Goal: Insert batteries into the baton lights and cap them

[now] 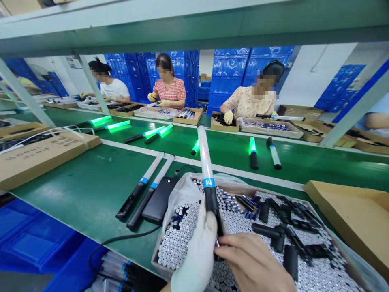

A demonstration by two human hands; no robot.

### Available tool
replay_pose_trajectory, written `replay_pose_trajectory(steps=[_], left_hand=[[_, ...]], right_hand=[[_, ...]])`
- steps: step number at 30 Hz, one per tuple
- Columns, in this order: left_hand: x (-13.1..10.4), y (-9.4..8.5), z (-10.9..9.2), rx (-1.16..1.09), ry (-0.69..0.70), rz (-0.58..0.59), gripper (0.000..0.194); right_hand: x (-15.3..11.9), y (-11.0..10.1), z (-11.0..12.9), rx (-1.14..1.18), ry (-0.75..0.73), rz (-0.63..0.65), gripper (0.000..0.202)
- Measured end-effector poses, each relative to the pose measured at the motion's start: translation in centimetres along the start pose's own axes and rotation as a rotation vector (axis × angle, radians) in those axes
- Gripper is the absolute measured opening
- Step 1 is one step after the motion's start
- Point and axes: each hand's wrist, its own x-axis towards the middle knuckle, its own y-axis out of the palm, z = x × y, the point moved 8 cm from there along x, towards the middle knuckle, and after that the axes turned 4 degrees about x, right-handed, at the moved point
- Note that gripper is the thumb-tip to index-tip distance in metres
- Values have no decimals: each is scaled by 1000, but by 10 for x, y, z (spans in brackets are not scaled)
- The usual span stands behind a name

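Note:
My left hand point(199, 247), in a white glove, is closed around the black handle of a light stick point(206, 162). The stick points up and away, its clear tube unlit, with a blue band marked 2. My bare right hand point(255, 259) pinches at the lower end of the handle, where a small shiny battery point(216, 242) partly shows by the fingertips; the fingers hide most of it. Below both hands is a lined box of batteries point(179, 243) standing on end, with several black plastic covers point(291, 259) lying on top at the right.
Two unlit light sticks point(152, 184) lie beside a black power bank point(161, 198) with a cable. Lit green sticks point(158, 132) rest on the green belt beyond. Cardboard boxes point(48, 150) flank both sides; a shelf point(194, 24) hangs overhead. Co-workers point(170, 89) sit opposite.

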Motion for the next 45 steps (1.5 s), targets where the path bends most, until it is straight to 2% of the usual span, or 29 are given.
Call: replay_pose_trajectory(steps=[4, 7, 10, 12, 14, 17, 19, 21, 24, 26, 28, 30, 32, 34, 36, 39, 42, 43, 45], left_hand=[[-4, 14, -2, -70, -1, 178, 71], [-3, 21, 0, -160, -31, 273, 76], [2, 21, 3, -138, -79, 264, 76], [4, 19, 5, -74, -113, 249, 75], [3, 19, 8, -30, -129, 256, 74], [1, 16, 14, 54, -119, 243, 69], [2, 12, 21, 72, -135, 210, 68], [4, 10, 28, 23, -165, 193, 67], [8, 8, 31, -59, -207, 169, 68], [8, 7, 28, -55, -220, 146, 69], [7, 5, 23, -29, -210, 129, 73], [5, 6, 21, -40, -196, 137, 82], [3, 7, 24, -87, -212, 145, 88], [3, 5, 30, -85, -226, 136, 88], [5, 3, 34, -48, -235, 125, 84], [6, 7, 32, -103, -254, 169, 79], [7, 11, 22, -190, -255, 201, 74], [7, 12, 19, -201, -259, 205, 72], [7, 13, 19, -204, -291, 206, 70]], right_hand=[[-1, 0, -42, 76, 447, 105, 19], [4, -15, -79, 88, 619, 134, 24], [17, -18, -119, -44, 653, 274, 21], [23, -3, -141, -118, 642, 448, 26], [25, 18, -156, -123, 637, 569, 28], [26, 43, -169, -99, 663, 608, 21], [26, 48, -174, -106, 687, 603, 17], [28, 41, -175, -133, 702, 575, 18], [34, 6, -164, -217, 666, 425, 23], [37, -20, -146, -201, 579, 308, 25], [39, -34, -123, -95, 470, 257, 25], [40, -30, -101, 49, 389, 303, 25], [40, -12, -82, 191, 319, 411, 26], [41, 9, -68, 292, 253, 505, 26], [42, 22, -61, 308, 193, 527, 25], [45, 20, -72, 220, 209, 421, 21], [45, 4, -106, 84, 412, 304, 18], [43, 2, -118, 32, 483, 319, 17], [39, 9, -136, -56, 577, 440, 18]])
